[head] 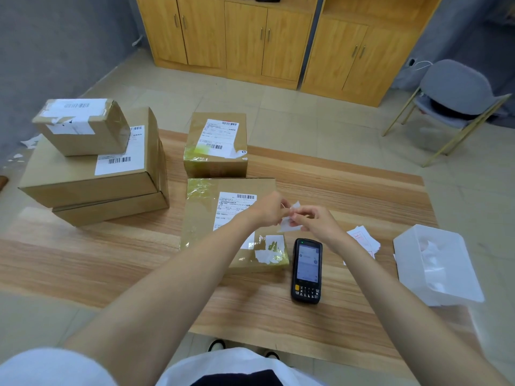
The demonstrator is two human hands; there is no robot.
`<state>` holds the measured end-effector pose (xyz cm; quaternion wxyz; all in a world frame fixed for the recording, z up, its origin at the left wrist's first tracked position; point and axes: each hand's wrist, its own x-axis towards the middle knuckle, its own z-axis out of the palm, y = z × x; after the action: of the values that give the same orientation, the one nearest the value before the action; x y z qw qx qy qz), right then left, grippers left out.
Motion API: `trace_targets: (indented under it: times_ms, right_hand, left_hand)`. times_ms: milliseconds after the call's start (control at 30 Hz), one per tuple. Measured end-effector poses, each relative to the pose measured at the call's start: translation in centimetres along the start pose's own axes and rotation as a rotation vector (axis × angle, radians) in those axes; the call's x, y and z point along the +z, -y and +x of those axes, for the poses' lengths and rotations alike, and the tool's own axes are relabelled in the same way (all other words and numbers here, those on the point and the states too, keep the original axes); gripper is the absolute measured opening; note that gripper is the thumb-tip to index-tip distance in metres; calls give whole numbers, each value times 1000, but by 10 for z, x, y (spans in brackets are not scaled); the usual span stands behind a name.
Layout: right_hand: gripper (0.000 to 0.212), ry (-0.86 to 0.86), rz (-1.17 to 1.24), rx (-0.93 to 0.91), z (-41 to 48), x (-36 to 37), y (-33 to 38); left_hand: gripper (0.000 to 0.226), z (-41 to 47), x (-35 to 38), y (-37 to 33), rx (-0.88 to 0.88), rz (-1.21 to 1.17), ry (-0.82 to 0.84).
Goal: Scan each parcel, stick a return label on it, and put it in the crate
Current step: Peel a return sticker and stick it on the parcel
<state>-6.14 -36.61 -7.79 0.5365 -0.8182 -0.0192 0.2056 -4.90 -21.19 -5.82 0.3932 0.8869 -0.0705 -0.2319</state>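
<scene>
Parcels [83, 135] [61, 174] [111, 210] [216, 165] [203, 218] five, handheld scanner [306, 270] one

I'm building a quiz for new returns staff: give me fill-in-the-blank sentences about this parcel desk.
1. The left hand and right hand both pinch one small white paper ___.
2. The black handheld scanner lies on the wooden table, to the ___ of the flat brown cardboard parcel.
3. The small taped cardboard box sits ___ top of the large brown cardboard box.
Missing words: label; right; on.
</scene>
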Motion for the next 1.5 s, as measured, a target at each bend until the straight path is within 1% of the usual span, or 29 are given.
trace_targets:
  times_ms: [233, 433, 567, 700, 833, 1000, 1100, 1200, 1300, 1500]
  right_hand:
    - [17, -35, 24, 4, 1, -1, 3]
    - [8, -35, 1, 25, 5, -2, -1]
    - [8, -39, -11, 20, 6, -3, -3]
    - [11, -41, -8, 8, 6, -5, -3]
    - [10, -30, 28, -18, 3, -5, -3]
    - [11, -57, 54, 12, 3, -8, -7]
    - [13, -63, 67, 35, 3, -10, -7]
    - [12, -84, 72, 39, 1, -14, -8]
    - [13, -131, 69, 48, -4, -24, -13]
    - [15, -293, 76, 133, -31, -74, -41]
  left_hand:
    - [30, 1, -1, -2, 25, 5, -1]
    - [32, -1, -2, -4, 43, -23, 50]
    - [33, 1, -2, -6, 14, -41, 67]
    - [28, 4, -1, -6, -8, -41, 47]
    - [23, 6, -2, -4, -22, -76, 38]
    - [22, 8, -3, -1, -30, -103, 56]
    - [24, 11, -1, -5, -35, -54, 85]
    - [24, 14, 4, -11, -23, 38, 22]
    - [24, 21, 13, -21, -14, 60, -13]
    - [22, 44, 33, -47, 7, 224, -90]
